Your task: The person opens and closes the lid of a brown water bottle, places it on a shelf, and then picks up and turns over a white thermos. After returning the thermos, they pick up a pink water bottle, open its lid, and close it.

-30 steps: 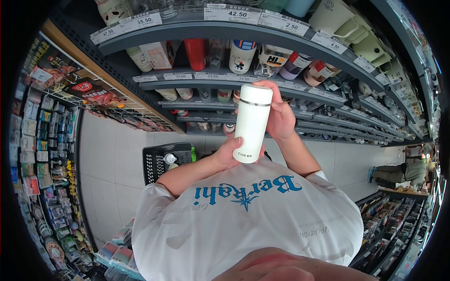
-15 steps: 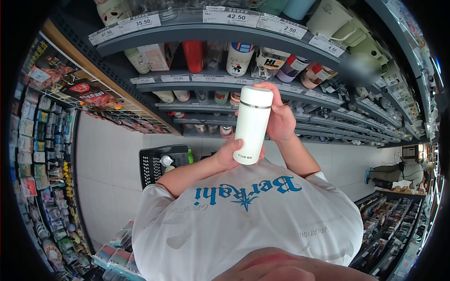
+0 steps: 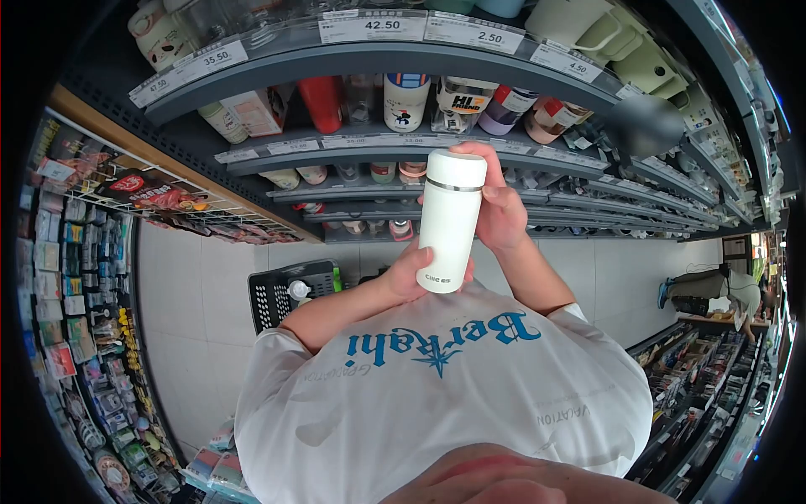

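Note:
A white bottle (image 3: 451, 231) with a white lid and a silver ring below it is held in front of the chest, its lid end toward the shelves. Small dark lettering shows near its base. My left hand (image 3: 410, 273) grips the lower part, thumb across the front. My right hand (image 3: 501, 210) is closed round the lid end from the right side; some of its fingers are hidden behind the bottle.
Shelves (image 3: 369, 60) of cups and bottles with price tags rise ahead. A dark basket (image 3: 267, 304) with items inside stands on the floor (image 3: 197, 336) at the left. Hanging goods (image 3: 75, 328) line the far left. Another person (image 3: 714, 287) is at the far right.
The shelves have shifted left in view, while the bottle and both hands have barely moved. The other person's arm now reaches toward the lower shelving at the right.

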The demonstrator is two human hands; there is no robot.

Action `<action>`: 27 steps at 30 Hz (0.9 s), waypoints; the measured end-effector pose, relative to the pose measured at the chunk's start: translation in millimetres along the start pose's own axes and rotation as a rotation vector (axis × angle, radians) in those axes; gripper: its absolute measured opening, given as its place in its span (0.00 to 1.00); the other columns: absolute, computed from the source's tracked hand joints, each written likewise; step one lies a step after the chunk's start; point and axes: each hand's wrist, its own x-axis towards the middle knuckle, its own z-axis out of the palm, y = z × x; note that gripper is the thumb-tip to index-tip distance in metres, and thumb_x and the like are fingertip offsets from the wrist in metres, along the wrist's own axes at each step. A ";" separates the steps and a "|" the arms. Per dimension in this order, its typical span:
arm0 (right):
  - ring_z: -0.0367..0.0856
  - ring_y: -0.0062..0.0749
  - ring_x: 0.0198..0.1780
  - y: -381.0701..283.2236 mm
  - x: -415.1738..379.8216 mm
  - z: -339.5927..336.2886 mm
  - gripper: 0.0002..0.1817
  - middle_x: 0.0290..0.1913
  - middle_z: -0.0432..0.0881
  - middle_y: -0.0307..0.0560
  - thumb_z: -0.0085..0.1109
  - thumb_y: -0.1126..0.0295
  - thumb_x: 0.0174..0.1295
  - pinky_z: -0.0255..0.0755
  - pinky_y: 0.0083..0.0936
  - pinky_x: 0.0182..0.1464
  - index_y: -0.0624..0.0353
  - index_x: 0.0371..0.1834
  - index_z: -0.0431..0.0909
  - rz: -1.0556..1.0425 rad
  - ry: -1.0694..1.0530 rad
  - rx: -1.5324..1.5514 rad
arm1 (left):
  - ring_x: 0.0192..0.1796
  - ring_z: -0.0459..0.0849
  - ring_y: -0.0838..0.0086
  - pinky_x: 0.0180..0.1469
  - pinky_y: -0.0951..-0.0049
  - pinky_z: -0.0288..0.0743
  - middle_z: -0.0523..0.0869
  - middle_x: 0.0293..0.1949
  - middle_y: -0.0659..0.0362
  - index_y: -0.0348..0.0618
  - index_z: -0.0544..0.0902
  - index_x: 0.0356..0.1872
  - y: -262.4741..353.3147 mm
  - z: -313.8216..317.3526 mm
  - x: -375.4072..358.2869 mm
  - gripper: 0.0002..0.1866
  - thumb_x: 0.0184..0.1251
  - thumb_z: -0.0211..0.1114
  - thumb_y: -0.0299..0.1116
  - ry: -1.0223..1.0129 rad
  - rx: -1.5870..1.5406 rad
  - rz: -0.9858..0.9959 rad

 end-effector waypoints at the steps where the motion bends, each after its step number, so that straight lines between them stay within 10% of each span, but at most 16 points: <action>1: 0.84 0.56 0.49 0.0 -0.9 -0.2 0.33 0.56 0.76 0.56 0.51 0.54 0.60 0.81 0.47 0.48 0.54 0.66 0.57 -0.002 0.011 -0.005 | 0.36 0.83 0.66 0.35 0.71 0.76 0.83 0.38 0.46 0.37 0.71 0.60 -0.1 0.3 1.2 0.43 0.57 0.65 0.66 -0.003 0.001 -0.004; 21: 0.84 0.48 0.46 -45.5 -21.0 -30.0 0.37 0.51 0.77 0.59 0.59 0.48 0.58 0.83 0.40 0.43 0.52 0.65 0.54 -0.067 0.082 -0.117 | 0.38 0.84 0.68 0.38 0.72 0.80 0.83 0.40 0.50 0.35 0.70 0.56 -12.6 29.0 54.6 0.45 0.53 0.67 0.68 0.000 0.241 -0.067; 27: 0.73 0.32 0.57 -71.9 -33.7 -59.3 0.35 0.56 0.72 0.49 0.58 0.51 0.61 0.70 0.29 0.56 0.56 0.66 0.57 -0.098 0.001 -0.105 | 0.40 0.84 0.69 0.39 0.72 0.80 0.83 0.41 0.49 0.35 0.71 0.56 -25.9 43.5 82.5 0.45 0.51 0.68 0.68 0.023 0.328 -0.088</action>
